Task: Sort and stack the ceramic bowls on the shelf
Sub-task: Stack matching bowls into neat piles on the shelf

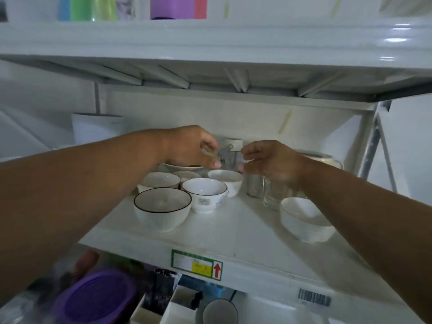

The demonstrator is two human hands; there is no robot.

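Neither hand grips anything: the left hand [191,146] and right hand [268,160] hover with fingers loosely curled, tips facing across a gap. At the front of the shelf [233,230], the black-rimmed bowl [162,211] sits below the left forearm, and a stack [304,220] lies under the right forearm. Further in, the blue-rimmed bowl [205,194] and a plain bowl [225,181] lie just below the gap, nearer the left fingertips. A plate [182,166] sits beneath the left hand. The next grasp probably drops straight down.
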